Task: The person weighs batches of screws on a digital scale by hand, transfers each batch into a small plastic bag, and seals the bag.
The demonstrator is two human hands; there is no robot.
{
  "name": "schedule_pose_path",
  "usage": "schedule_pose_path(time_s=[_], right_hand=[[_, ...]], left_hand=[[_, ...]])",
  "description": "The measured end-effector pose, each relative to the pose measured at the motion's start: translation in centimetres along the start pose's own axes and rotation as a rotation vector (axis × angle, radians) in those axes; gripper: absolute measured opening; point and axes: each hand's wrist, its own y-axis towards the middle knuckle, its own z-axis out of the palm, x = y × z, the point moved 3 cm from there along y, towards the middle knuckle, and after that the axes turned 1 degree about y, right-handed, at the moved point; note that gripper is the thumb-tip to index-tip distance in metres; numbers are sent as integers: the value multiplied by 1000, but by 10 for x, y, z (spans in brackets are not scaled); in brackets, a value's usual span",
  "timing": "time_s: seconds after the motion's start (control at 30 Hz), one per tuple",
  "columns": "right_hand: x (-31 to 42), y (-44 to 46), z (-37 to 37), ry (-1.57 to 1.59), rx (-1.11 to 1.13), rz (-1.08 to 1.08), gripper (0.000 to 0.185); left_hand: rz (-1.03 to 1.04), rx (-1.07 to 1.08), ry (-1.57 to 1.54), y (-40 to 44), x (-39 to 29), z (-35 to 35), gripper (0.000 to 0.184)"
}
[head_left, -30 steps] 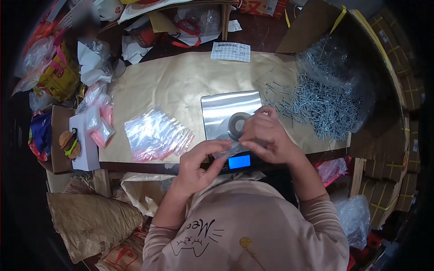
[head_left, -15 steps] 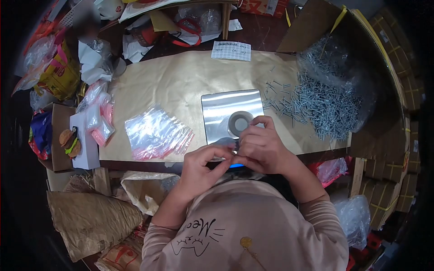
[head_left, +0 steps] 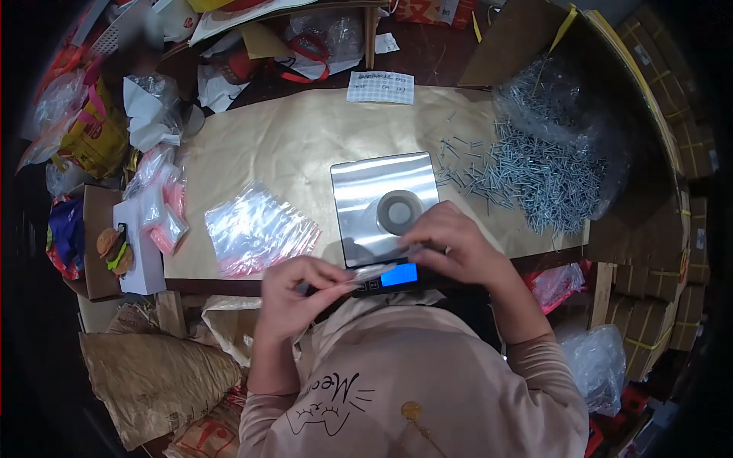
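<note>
A small clear plastic bag (head_left: 372,272) is pinched between the thumb and fingers of my left hand (head_left: 301,294), over the front edge of the scale. My right hand (head_left: 452,243) is beside the scale's lit blue display, fingers curled; whether anything is between them is hidden. On the scale's metal plate (head_left: 355,183) rests a round grey ring-shaped object (head_left: 399,212), just behind my right fingertips. Clear zip bags with red edges (head_left: 259,229) lie fanned out left of the scale. A large pile of screws (head_left: 553,179) lies to the right.
Brown paper (head_left: 267,137) covers the table. A handwritten label (head_left: 380,88) lies behind the scale. At the left are a white box (head_left: 143,248) and a yellow bag (head_left: 95,137). Cardboard (head_left: 637,191) stands at the right, and a brown sack (head_left: 156,374) is at the lower left.
My hands have moved apart, my left hand going left with the small bag. The display shows again after being mostly covered. The view has shifted slightly.
</note>
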Motion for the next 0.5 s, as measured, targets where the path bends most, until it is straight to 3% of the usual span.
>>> schedule_pose_path(time_s=[0.1,0.2,0.3,0.4,0.47,0.5], right_hand=[[-39,-20,-24,-139,-103,298,35],[-88,-54,-58,-609,-238,537,45],[-104,-63,-64,-726,-214,855,49],[-107,-50,-42,-868,-202,754,50],[-115,-47,-37,-753,-238,653,50],[-117,-46,-35,-695,-255,603,50]], left_hand=[[-104,63,217,-20,-2,-42,21],[-382,177,464,-44,-3,-82,20],[-647,161,496,-48,-6,-89,22],[-417,69,660,-33,7,-74,28],[-364,-28,580,-20,23,-57,27],[-221,-47,688,-12,29,-50,25]])
